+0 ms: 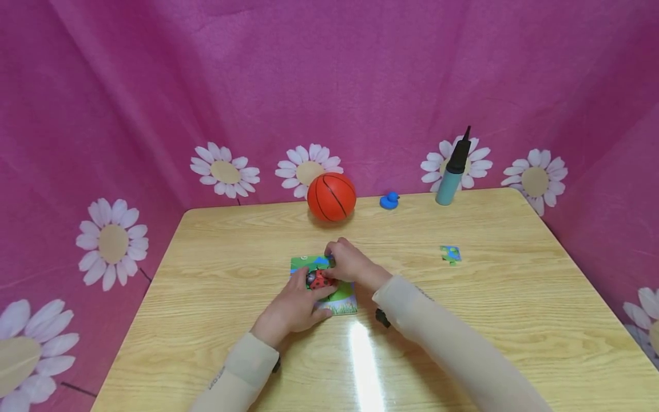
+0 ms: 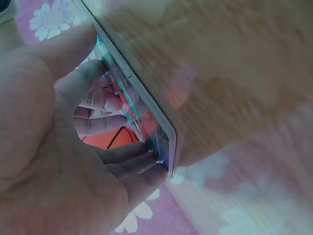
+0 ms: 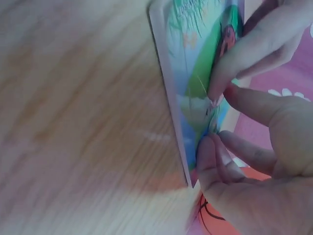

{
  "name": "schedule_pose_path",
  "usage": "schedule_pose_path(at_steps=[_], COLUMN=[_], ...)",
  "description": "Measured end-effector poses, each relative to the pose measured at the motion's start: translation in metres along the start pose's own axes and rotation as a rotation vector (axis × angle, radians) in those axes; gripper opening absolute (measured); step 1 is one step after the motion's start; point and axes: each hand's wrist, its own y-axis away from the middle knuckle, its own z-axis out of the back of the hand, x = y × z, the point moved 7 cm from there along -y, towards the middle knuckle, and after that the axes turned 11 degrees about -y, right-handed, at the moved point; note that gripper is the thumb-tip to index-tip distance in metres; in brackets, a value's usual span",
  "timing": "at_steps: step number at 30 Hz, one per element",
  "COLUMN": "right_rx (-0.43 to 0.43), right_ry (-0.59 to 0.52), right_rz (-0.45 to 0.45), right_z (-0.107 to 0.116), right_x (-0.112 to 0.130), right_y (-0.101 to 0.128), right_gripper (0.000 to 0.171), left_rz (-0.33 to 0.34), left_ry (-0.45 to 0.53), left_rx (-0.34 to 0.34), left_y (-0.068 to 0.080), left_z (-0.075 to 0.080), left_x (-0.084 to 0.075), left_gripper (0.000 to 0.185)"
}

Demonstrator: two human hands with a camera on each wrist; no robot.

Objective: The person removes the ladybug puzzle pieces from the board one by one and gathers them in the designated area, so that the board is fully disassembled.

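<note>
A ladybug jigsaw puzzle (image 1: 344, 307) in a flat board lies near the middle of the table, its ladybug in red with black dots. Over its left side is my left hand (image 1: 297, 302), fingers spread and fingertips touching the picture; the left wrist view shows the same hand (image 2: 73, 127) reaching across the board (image 2: 146, 103). At the upper right corner my right hand (image 1: 352, 263) has bent fingers and seems to pinch a puzzle piece (image 3: 213, 113) against the board; the fingers largely hide it. Both hands' fingertips are close together.
Right of the board lie loose joined puzzle pieces (image 1: 451, 254). Along the back edge stand an orange ball (image 1: 332, 197), a blue rubber duck (image 1: 389, 201) and a teal hand pump (image 1: 449, 184) with a black nozzle. Behind the wooden table (image 1: 221, 274) hangs a pink flowered curtain (image 1: 329, 86).
</note>
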Motion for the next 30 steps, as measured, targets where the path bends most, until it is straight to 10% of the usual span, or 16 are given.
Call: schedule_pose_path(at_steps=[30], right_rx=[0.005], right_ry=[-0.108], right_rz=[-0.004], right_z=[0.001], right_x=[-0.001], right_y=[0.002], right_gripper=[0.037], left_rz=[0.021], left_ry=[-0.076], left_rx=[0.049], left_y=[-0.005], left_z=[-0.001], left_x=[-0.001], left_gripper=[0.052])
